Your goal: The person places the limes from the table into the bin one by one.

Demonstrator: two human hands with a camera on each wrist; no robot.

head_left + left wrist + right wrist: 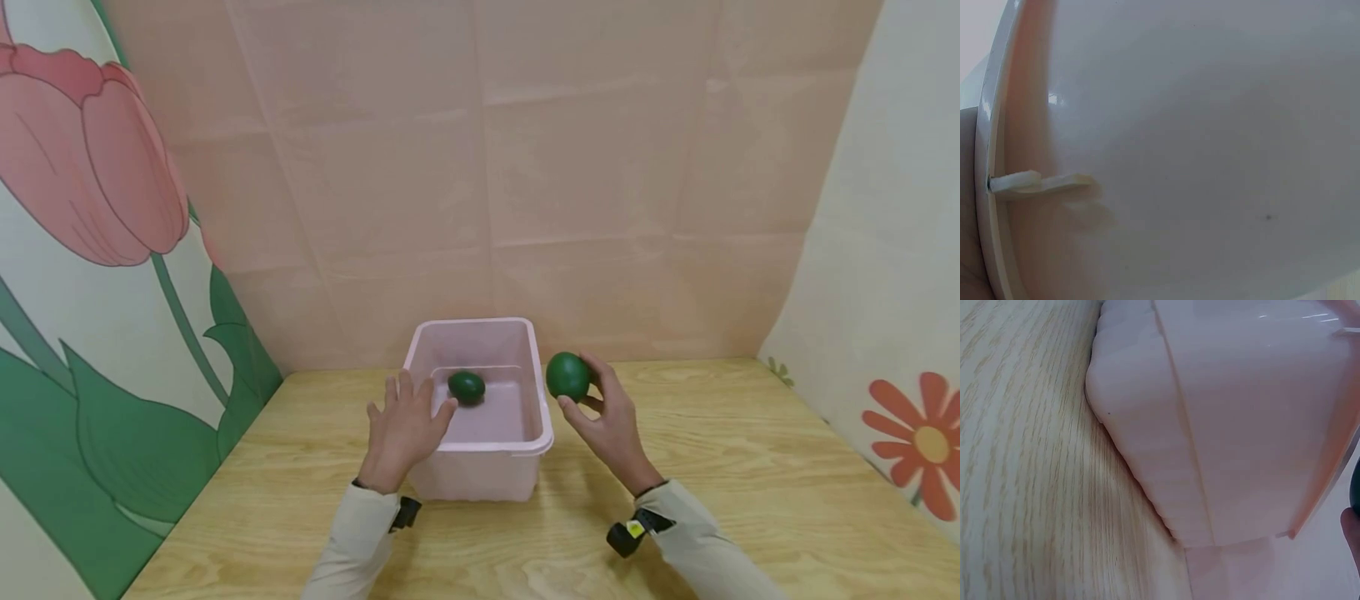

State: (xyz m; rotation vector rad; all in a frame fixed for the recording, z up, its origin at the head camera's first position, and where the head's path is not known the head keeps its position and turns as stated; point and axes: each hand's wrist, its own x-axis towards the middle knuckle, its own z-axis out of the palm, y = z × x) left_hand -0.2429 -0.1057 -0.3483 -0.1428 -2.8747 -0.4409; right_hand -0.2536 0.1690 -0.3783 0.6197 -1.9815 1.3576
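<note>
My right hand (609, 422) holds a smooth, round green ball (567, 377) between thumb and fingers, just outside the right rim of a pale pink plastic bin (480, 477). At the right wrist view's edge, only a fingertip (1351, 528) and a dark sliver of the ball (1355, 490) show. My left hand (405, 425) is at the bin's left side, palm down with fingers spread, overlapping the rim in the head view. Inside the bin lies a dark green, egg-shaped thing (467, 387). Close up, the bin's outer wall (1197, 150) fills the left wrist view.
The bin stands on a light wood-grain table (712, 467), near the pinkish-tan backdrop (480, 167). A side panel with a large tulip print (90, 158) is at left, and one with a red flower (930, 444) at right.
</note>
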